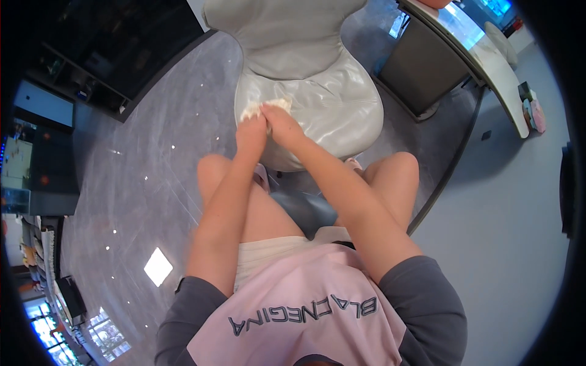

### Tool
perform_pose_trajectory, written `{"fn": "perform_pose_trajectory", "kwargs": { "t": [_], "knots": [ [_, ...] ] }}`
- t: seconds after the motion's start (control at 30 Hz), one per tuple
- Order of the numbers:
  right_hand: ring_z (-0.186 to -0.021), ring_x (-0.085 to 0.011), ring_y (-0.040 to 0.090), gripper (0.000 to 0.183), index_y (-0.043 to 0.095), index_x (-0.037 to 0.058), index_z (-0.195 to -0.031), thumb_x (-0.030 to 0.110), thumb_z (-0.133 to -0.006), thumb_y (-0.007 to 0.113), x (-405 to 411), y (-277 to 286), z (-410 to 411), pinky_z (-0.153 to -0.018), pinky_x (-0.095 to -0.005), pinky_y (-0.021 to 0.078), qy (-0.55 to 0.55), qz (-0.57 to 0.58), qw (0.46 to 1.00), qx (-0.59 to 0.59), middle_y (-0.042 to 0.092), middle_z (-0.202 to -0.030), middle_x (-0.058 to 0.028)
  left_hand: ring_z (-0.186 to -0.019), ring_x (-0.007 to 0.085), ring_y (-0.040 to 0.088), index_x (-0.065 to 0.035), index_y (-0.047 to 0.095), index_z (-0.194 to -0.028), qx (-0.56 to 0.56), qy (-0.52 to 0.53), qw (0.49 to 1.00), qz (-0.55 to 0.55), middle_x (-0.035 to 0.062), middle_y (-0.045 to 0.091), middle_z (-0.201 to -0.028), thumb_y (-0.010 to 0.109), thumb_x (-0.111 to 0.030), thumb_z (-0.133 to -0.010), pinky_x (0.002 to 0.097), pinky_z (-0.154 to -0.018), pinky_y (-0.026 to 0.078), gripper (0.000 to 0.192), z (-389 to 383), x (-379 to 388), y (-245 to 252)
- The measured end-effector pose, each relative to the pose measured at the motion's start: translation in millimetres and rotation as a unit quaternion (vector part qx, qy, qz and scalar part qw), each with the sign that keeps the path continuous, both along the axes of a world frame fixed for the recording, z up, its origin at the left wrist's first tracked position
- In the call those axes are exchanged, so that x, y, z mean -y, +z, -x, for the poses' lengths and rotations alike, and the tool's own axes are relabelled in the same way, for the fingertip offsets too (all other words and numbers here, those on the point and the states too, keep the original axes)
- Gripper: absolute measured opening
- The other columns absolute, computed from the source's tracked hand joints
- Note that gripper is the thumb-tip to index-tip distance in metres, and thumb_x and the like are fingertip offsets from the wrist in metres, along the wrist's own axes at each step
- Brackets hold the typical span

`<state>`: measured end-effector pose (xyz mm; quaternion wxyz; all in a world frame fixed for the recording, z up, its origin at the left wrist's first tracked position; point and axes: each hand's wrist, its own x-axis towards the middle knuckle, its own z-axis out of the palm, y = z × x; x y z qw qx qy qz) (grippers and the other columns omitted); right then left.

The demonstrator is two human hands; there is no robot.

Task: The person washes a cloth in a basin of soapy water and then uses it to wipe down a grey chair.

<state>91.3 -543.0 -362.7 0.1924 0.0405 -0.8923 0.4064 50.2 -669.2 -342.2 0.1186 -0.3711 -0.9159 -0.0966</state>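
A crumpled cream-coloured cloth [281, 104] is gripped between my two hands, above the seat of a light grey leather chair [339, 114]. My left hand [252, 132] closes on the cloth's left part, near the seat's left edge. Against it, my right hand [283, 126] pinches the cloth at its middle. The hands meet at the fingers, and part of the cloth is hidden under them. Creases run across the seat cushion, and the chair's backrest [293, 36] rises beyond it.
At the upper right stands a curved desk [499, 78] with a dark side panel [421, 68]; a pink item [538, 118] is at its end. A dark cabinet [110, 45] stands upper left. Glossy grey floor [151, 151] lies left of the chair. My bare knees flank the seat's near edge.
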Motion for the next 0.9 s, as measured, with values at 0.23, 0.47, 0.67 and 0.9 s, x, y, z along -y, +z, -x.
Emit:
{"fn": "perform_pose_trajectory", "kwargs": {
  "t": [0.23, 0.47, 0.67, 0.9],
  "knots": [
    [-0.121, -0.0313, 0.051, 0.04, 0.056, 0.0057, -0.125, 0.009, -0.085, 0.051, 7.0, -62.2, -59.6, -0.103, -0.038, 0.0401, 0.035, -0.065, 0.993, 0.093, 0.055, -0.129, -0.0181, -0.083, 0.0252, 0.07, -0.0096, 0.071, -0.084, 0.106, -0.028, 0.968, 0.224, 0.0113, 0.071, -0.09, 0.056, -0.011, -0.081, 0.0374, -0.071, 0.055, 0.015, -51.0, -2.4, -47.0],
    [-0.121, -0.0304, 0.051, 0.041, 0.059, 0.0043, -0.121, 0.005, -0.081, 0.053, -25.5, -67.3, -106.5, -0.103, -0.0374, 0.0403, 0.026, -0.137, 0.984, 0.112, 0.056, -0.128, -0.0167, -0.084, 0.0257, 0.069, -0.0077, 0.071, -0.085, 0.16, -0.032, 0.974, 0.154, 0.0106, 0.07, -0.091, 0.054, -0.008, -0.082, 0.0366, -0.073, 0.055, 0.017, -97.7, -24.7, -38.1],
    [-0.12, -0.0285, 0.052, 0.038, 0.059, 0.0048, -0.121, 0.007, -0.084, 0.049, -31.0, -40.0, -133.4, -0.102, -0.0366, 0.0414, 0.007, -0.177, 0.967, 0.181, 0.056, -0.129, -0.0143, -0.094, 0.028, 0.065, -0.0058, 0.071, -0.088, 0.126, 0.003, 0.989, 0.077, 0.0134, 0.068, -0.097, 0.054, -0.009, -0.082, 0.0369, -0.081, 0.053, 0.018, -122.2, -31.4, -61.4],
    [-0.121, -0.0241, 0.052, 0.039, 0.057, 0.0074, -0.123, 0.008, -0.085, 0.05, -97.5, -36.0, -149.4, -0.099, -0.0351, 0.044, -0.011, -0.285, 0.937, 0.202, 0.054, -0.132, -0.0094, -0.093, 0.0295, 0.063, -0.0028, 0.069, -0.092, 0.114, -0.063, 0.991, 0.033, 0.0136, 0.066, -0.098, 0.057, -0.011, -0.079, 0.0371, -0.08, 0.052, 0.019, -132.3, -95.5, -61.9]
  ]
}}
